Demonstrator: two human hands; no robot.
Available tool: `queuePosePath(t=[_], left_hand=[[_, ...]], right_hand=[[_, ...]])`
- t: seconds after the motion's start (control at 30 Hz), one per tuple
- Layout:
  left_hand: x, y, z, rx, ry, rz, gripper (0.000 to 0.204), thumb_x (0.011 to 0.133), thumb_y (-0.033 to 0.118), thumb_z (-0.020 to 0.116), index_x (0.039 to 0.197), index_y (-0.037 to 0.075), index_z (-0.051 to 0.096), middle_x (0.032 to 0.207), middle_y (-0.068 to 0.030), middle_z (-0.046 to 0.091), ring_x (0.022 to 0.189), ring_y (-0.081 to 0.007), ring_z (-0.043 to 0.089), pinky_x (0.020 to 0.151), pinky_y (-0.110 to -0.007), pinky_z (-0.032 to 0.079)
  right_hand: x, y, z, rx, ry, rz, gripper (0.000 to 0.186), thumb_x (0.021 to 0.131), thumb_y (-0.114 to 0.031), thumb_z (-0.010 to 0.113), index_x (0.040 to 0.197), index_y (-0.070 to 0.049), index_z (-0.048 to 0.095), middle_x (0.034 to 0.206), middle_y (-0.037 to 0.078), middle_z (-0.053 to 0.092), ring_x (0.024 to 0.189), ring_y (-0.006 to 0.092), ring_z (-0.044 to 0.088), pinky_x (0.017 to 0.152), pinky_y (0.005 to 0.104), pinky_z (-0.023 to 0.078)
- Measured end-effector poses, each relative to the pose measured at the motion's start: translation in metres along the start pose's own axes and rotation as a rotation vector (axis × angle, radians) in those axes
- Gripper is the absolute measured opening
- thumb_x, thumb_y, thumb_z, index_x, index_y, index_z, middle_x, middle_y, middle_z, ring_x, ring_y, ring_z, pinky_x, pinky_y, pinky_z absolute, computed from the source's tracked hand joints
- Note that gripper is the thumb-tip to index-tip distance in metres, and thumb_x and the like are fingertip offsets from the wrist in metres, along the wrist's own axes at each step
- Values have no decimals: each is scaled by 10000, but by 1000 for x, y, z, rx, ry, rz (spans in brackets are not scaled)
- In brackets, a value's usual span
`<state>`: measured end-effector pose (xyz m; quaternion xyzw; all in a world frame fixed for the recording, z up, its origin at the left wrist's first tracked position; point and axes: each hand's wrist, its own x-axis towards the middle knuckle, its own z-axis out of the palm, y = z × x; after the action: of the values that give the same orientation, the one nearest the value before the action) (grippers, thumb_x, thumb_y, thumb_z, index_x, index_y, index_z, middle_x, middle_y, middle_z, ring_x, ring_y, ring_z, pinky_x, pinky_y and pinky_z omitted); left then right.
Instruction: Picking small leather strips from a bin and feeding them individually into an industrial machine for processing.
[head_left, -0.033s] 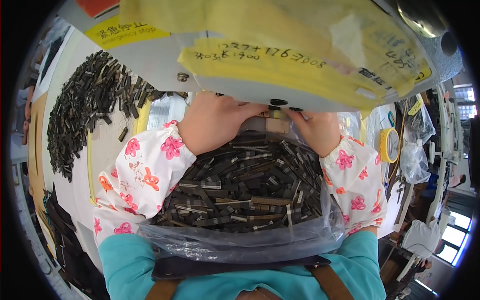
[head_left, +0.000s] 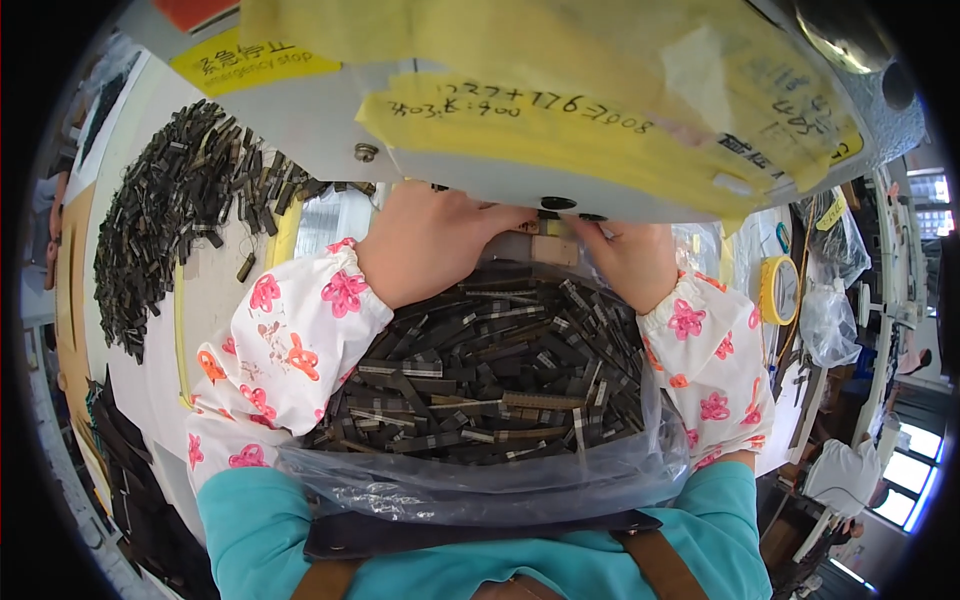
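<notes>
My left hand (head_left: pixel 430 245) reaches under the lower edge of a grey machine (head_left: pixel 330 130). Its thumb points right, bent toward the fingers, whose tips the machine hides. Facing it, my right hand (head_left: pixel 638 265) has its thumb and fingers drawn together at the same edge; what it pinches, if anything, is too hidden to name. A small tan block (head_left: pixel 554 251) sits between the two hands. Below them lies a heap of short dark strips (head_left: pixel 490 375), some with pale ends, in a clear plastic bag (head_left: pixel 480 485) spread in front of my body.
On the white table (head_left: pixel 215 285) to the left is a large pile of small dark folded pieces (head_left: pixel 160 220). A yellow tape roll (head_left: pixel 778 290) and clear plastic bags (head_left: pixel 828 325) are at right. The machine overhangs my hands, with yellow tape (head_left: pixel 520 120) across its front.
</notes>
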<state>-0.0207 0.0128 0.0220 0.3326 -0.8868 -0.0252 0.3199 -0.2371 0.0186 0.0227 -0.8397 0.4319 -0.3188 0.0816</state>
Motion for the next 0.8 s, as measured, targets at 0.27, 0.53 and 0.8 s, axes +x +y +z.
queuePosePath(t=[0.27,0.53,0.8], left_hand=[[-4,-3,2,-56,38,4,232,682,87,568,867,185,670,684,-35,612,607,-225,600,501,-329,470],[-3,-2,0,14,-16,-6,259,671,92,578,893,182,675,673,-41,603,603,-225,597,531,-324,471],[-13,-7,-11,-89,-63,-96,290,671,50,567,924,165,652,690,-58,611,592,-253,585,514,-359,464]], right_hand=[[2,-10,7,45,-65,-64,170,722,-32,623,888,-40,658,784,138,616,736,316,589,677,372,465],[6,-12,3,23,-102,-41,194,721,-15,617,908,-45,660,822,154,618,754,309,593,663,366,470],[9,-13,8,141,-11,-15,207,719,-15,619,919,-53,661,828,144,616,753,309,590,653,367,468]])
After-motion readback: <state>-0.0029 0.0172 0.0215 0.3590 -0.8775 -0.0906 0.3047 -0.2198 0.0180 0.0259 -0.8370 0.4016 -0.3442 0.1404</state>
